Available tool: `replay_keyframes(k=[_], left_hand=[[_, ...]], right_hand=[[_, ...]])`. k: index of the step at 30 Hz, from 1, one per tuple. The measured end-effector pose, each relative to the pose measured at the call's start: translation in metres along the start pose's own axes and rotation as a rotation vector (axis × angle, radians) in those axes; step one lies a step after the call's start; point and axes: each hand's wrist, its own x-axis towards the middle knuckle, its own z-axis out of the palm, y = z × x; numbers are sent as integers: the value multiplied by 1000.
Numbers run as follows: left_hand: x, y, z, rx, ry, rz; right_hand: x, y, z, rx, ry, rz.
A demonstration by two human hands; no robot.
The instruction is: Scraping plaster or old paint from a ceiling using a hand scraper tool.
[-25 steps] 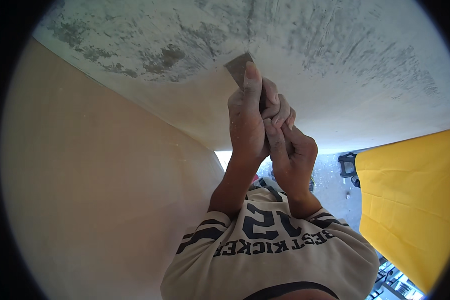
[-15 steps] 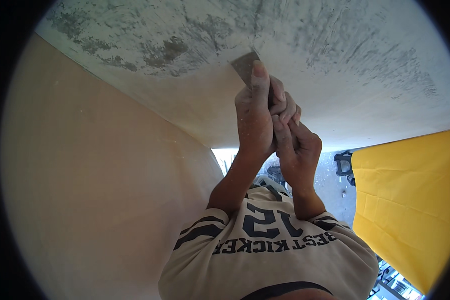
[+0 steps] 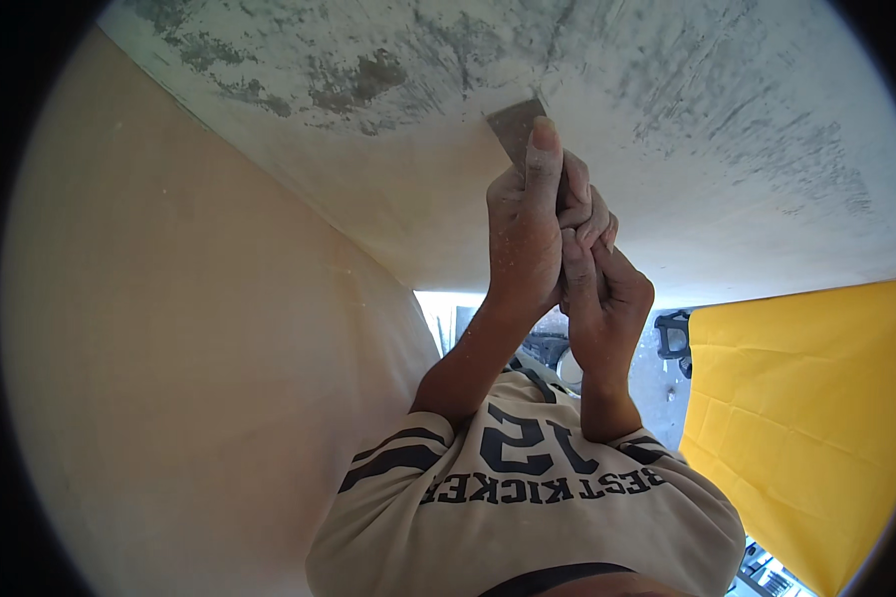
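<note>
Basically, flat scraper (image 3: 514, 129) is up at the blotchy grey-white surface (image 3: 707, 209), well in from its edge along the tan wall (image 3: 209, 328). Left hand (image 3: 528, 224) pinches it, thumb flat on the blade, fingers curled behind. Right hand (image 3: 612, 294) bunched against left's fingers; can't tell if it grips the handle. Yellow sheet (image 3: 796, 398) hangs by the surface's lower right edge.
</note>
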Motion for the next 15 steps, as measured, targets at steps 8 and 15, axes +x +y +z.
replay_keyframes(k=[8,15], left_hand=[[6,-6,3,-18,31,-39],[11,-7,-5,-25,18,-59]], right_hand=[[7,2,-3,24,67,49],[7,8,0,81,68,73]])
